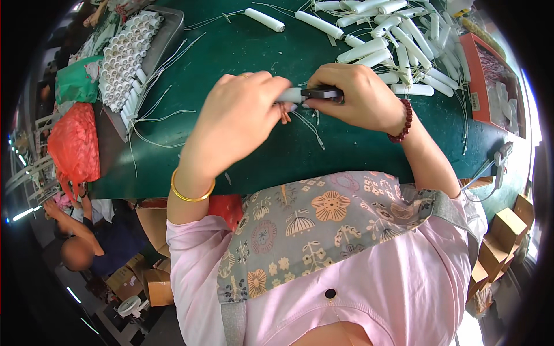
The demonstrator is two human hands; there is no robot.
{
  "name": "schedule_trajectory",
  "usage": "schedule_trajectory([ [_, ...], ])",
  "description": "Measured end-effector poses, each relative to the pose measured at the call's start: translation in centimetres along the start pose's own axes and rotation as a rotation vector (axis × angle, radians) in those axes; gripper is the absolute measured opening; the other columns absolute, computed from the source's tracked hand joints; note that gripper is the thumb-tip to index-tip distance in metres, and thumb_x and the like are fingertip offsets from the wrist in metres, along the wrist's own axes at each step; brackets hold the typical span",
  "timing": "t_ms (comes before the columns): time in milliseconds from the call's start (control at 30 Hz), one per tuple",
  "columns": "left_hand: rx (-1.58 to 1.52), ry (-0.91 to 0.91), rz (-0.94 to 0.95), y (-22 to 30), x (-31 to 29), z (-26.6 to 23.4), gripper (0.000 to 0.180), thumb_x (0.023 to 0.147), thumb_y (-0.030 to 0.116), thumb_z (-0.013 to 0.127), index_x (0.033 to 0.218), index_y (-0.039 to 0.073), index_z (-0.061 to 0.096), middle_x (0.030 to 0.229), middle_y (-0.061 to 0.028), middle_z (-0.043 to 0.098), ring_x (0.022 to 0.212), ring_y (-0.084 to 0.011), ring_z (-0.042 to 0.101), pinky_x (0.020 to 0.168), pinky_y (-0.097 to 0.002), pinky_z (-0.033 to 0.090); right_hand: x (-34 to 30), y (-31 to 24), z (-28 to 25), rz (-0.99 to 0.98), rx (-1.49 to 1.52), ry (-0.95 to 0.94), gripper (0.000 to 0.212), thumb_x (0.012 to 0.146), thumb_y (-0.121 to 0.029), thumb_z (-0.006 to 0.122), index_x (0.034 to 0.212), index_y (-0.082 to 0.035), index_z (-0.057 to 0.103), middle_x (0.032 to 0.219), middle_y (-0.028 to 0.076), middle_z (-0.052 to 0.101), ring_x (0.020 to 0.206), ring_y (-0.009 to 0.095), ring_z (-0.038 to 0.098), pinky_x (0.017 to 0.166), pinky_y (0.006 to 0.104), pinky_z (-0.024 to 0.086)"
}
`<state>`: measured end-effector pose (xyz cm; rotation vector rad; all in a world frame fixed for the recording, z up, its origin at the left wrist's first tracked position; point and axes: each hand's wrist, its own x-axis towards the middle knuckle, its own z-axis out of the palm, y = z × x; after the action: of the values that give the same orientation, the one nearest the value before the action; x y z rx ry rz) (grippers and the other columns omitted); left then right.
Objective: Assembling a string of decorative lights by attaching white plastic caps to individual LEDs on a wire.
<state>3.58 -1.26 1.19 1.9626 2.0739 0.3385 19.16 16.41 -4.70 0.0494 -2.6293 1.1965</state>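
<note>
Over the middle of the green table, my two hands meet at one white tube. My left hand, palm down, has its fingers closed round this tube. A small black tool is gripped in my right hand, its front end against the tube's right end. What kind of tool it is, I cannot make out. Thin white wires show just below the fingers. Beyond my right hand lies a loose pile of white tubes with wire leads.
At the left, a grey tray bears stacked white tubes, ends up. Red and green bags sit beside it. An orange box with wires stands at the right edge, near a power strip. Another person is at lower left.
</note>
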Motion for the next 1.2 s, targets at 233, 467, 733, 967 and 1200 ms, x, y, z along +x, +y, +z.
schedule_trajectory([
  [233,-0.101,0.141,0.032,0.3,-0.3,3.0,0.025,0.091,0.016,0.064,0.115,0.011,0.065,0.088,-0.0101,0.064,0.075,-0.0311,0.067,0.065,-0.0426,0.054,0.0,0.1,-1.3,0.130,0.079,-0.063,0.019,0.083,-0.013,0.079,0.092,0.000,0.069,0.079,0.012,0.064,0.070,0.024,0.062,0.066,0.0333,0.049],
  [467,-0.268,0.004,-0.012,0.4,-1.6,2.6,0.025,0.092,0.013,0.061,0.117,0.009,0.066,0.085,-0.0131,0.068,0.072,-0.0320,0.067,0.063,-0.0405,0.053,0.3,0.0,-1.5,0.066,0.174,-0.232,0.022,0.082,-0.016,0.080,0.091,0.001,0.070,0.076,0.011,0.066,0.066,0.024,0.060,0.063,0.0345,0.048],
  [733,-0.722,-0.092,-0.229,0.4,-0.6,2.0,0.029,0.089,0.010,0.063,0.117,0.004,0.067,0.090,-0.0155,0.071,0.077,-0.0337,0.068,0.068,-0.0379,0.052,-0.1,0.0,-1.2,-0.054,0.078,-0.043,0.024,0.083,-0.020,0.081,0.091,0.000,0.071,0.073,0.008,0.065,0.063,0.017,0.059,0.060,0.0311,0.047],
  [967,-0.177,0.313,0.041,0.2,-0.4,3.6,0.028,0.083,0.017,0.073,0.109,0.009,0.069,0.092,-0.0089,0.070,0.074,-0.0289,0.068,0.062,-0.0361,0.054,0.6,-0.9,-0.7,0.452,0.540,-0.110,0.032,0.092,-0.030,0.075,0.093,0.002,0.070,0.070,0.002,0.065,0.061,0.007,0.057,0.056,0.0234,0.047],
  [1200,-0.220,0.298,0.031,0.1,-0.6,3.4,0.017,0.082,0.020,0.074,0.095,0.010,0.071,0.079,-0.0069,0.067,0.065,-0.0279,0.065,0.055,-0.0366,0.052,0.6,-1.0,-0.2,0.427,0.545,-0.099,0.034,0.091,-0.031,0.077,0.095,0.002,0.070,0.069,0.002,0.064,0.061,0.006,0.056,0.055,0.0232,0.046],
])
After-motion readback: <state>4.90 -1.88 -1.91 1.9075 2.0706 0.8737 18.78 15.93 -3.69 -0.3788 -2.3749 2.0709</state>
